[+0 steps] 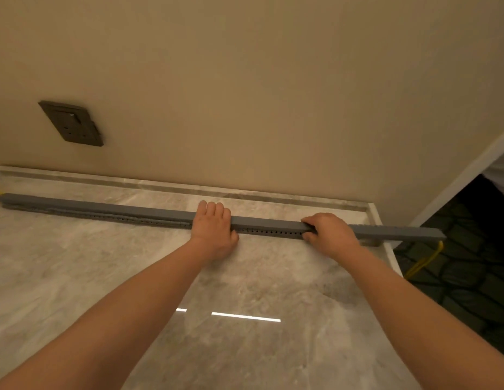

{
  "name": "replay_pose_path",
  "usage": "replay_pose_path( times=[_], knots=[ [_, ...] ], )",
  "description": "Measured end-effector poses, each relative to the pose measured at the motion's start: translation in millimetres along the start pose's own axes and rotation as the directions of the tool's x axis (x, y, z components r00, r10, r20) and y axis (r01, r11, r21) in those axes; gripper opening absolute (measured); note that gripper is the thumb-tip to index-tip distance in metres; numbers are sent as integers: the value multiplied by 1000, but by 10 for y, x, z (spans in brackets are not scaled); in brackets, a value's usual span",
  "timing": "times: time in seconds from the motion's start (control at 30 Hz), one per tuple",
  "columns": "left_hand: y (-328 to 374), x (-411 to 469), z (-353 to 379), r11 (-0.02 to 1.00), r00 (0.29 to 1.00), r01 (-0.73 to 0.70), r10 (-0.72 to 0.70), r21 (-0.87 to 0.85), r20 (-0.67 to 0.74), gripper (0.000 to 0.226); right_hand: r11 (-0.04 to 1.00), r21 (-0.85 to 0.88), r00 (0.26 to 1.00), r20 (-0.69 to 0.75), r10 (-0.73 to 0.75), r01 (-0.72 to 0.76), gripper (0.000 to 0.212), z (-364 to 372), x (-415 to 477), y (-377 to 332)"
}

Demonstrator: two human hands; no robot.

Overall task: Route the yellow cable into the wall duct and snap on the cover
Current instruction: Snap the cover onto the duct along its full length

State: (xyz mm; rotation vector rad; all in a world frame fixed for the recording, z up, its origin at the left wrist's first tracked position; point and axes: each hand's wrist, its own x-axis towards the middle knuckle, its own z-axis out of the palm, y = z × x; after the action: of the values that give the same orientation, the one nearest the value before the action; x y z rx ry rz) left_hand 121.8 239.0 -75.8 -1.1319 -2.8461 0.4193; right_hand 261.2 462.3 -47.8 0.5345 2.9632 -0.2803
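Yellow cable [439,247] shows only at the two ends of the duct [267,231]. A short bit sticks out at 9 o'clock, and a loop hangs down below the duct's end at 3 o'clock, in front of the dark patterned floor [470,291]. Whatever cable lies between those ends is hidden.

The grey duct lies flat on the marble counter [104,263], running from 9 o'clock to 3 o'clock, near the wall [245,80] but apart from it. Its 3 o'clock end juts past the counter's white edge. The grey cover [104,206] sits along the top, and the slotted side wall shows below it on the near face. Whether the cover is fully seated I cannot tell.

The left hand [214,232] is at the middle of the duct, its fingers [214,209] bent over the top toward the far edge and its thumb against the near side, so it holds the duct. The right hand [331,235] is just toward 3 o'clock from it, apart from the left, fingers curled over the cover and thumb tucked against the slotted side, gripping the duct. Both forearms reach in from 6 o'clock.

A dark wall socket [72,123] sits at 10 o'clock. A bright strip of reflected light [245,316] lies on the counter near 6 o'clock.
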Motion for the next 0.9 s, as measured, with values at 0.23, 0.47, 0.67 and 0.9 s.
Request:
replay_pose_path(
  times=[0.23, 0.47, 0.67, 0.9],
  knots=[
    [746, 27, -209, 975, 985, -168, 159, -149, -70, 45, 995, 31, 992, 78, -96, 94, 10, -140, 71, 82],
    [1222, 137, -260, 934, 976, -191, 148, -302, -160, 32, 977, 24, 977, 11, -211, 210, 6, -126, -48, 331],
    [1311, 155, -322, 946, 974, -185, 141, -265, -176, 25, 963, -125, 966, -64, -249, 239, 12, -178, -170, 599],
    [1327, 165, -396, 960, 979, -154, 116, -233, -170, 26, 987, -18, 981, -105, -163, 162, 18, -218, -182, 570]
  ],
)
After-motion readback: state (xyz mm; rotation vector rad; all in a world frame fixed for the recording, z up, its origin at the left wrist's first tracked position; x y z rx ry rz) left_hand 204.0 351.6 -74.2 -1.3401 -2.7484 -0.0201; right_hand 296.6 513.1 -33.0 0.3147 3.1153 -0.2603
